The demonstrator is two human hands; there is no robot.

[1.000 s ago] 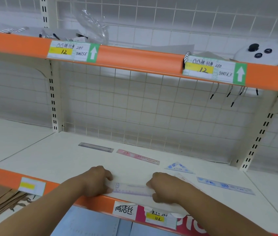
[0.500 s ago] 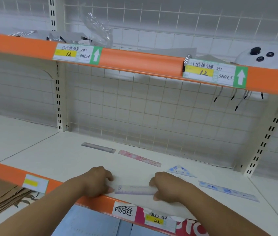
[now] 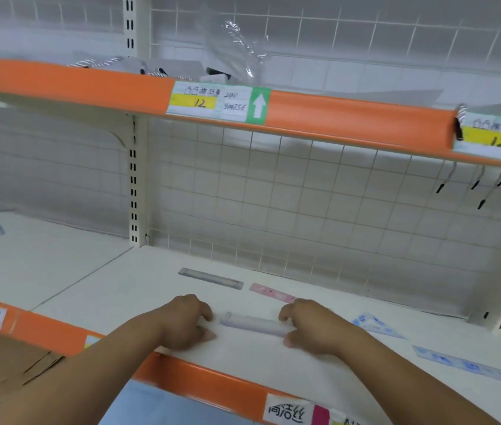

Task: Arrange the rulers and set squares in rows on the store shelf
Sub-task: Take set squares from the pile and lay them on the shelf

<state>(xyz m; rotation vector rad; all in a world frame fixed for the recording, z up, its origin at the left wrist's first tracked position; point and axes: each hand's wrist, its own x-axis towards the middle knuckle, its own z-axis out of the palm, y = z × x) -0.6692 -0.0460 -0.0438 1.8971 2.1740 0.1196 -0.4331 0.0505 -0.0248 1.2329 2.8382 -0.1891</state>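
Clear ruler [image 3: 252, 325] flat on shelf [image 3: 114, 289], lower centre. Right hand [image 3: 315, 328] fingers pinching right end; left hand [image 3: 184, 323] fingers curled just beside left end, grip unclear tbh. Grey ruler [image 3: 211, 278], pink ruler [image 3: 269, 292] behind; blue set square [image 3: 376, 325] at right.

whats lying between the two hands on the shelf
A pale ruler lies flat on the shelf between the left hand and the right hand, seen in the head view.

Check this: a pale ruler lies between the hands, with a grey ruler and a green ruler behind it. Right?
Not green: the head view shows a pink ruler beside the grey ruler, behind the pale ruler between the left hand and right hand.
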